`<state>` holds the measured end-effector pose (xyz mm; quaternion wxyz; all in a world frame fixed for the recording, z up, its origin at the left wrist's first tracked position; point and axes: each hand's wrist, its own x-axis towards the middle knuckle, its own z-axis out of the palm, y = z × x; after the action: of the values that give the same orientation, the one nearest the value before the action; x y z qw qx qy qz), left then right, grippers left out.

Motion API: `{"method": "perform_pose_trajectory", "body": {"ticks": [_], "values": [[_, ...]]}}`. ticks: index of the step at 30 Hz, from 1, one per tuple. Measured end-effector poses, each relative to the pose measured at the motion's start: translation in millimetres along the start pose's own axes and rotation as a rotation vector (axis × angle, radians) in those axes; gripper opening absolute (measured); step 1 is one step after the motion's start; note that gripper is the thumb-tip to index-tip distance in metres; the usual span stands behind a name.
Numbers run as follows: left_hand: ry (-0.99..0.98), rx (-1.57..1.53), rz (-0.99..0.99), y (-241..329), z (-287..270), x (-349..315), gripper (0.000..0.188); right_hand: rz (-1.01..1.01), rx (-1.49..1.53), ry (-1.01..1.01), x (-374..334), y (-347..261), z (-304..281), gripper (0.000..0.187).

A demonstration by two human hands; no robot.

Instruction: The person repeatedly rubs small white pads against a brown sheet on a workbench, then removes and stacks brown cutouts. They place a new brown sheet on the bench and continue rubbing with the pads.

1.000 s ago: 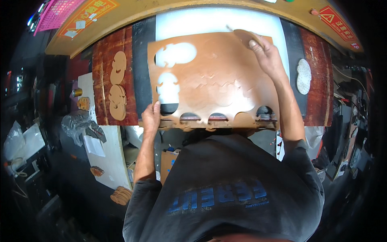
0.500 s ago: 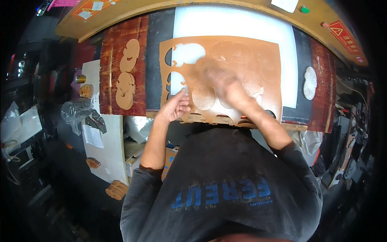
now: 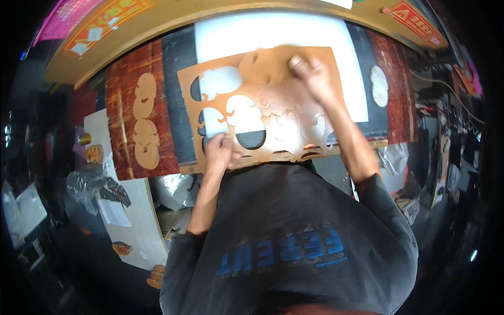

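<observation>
Right hand [image 3: 314, 79] moved across brown sheet [image 3: 278, 102] to its upper right | grip blurred, cannot tell | left hand [image 3: 219, 152] at lower left, grip unclear | sheet partly over white board [image 3: 273, 29] | cut pieces [image 3: 147, 144] stacked leftward

A yellow beam [image 3: 163, 21] crosses the far side, behind the worn, reddish-brown tabletop [image 3: 118, 115]. On the left stands a pale side table [image 3: 139, 210]; around it the floor [image 3: 86, 241] is dark.

Blue lettering [image 3: 283, 252] across the person's dark shirt [image 3: 294, 210], orange sign [image 3: 102, 23] with yellow characters, red warning sign [image 3: 412, 22] with triangle, both on yellow beam [image 3: 210, 8]
</observation>
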<state>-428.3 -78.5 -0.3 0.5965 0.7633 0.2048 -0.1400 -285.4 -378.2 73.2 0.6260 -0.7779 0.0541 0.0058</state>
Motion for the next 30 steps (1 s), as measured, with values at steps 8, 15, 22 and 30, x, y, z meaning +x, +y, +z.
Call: {"method": "perform_pose_trajectory", "body": {"ticks": [8,15,22,30], "values": [[-0.447,-0.092,-0.344,27.4,62.7,-3.2,0.035,-0.812,-0.712,-0.370,-28.3,32.1,-62.2,0.056],[-0.837,-0.993,-0.503,-1.1,78.1,43.1,0.032,-0.609,-0.885,-0.788,-73.3,93.3,-34.6,0.077],[-0.001,0.183,-0.068,39.2,99.7,-30.4,0.036,-0.024,-0.063,-0.164,-12.6,62.0,-74.1,0.042],[-0.491,-0.333,-0.447,50.3,183.1,-7.0,0.030,-0.926,-0.536,-0.267,-18.1,62.4,-150.9,0.050]]}}
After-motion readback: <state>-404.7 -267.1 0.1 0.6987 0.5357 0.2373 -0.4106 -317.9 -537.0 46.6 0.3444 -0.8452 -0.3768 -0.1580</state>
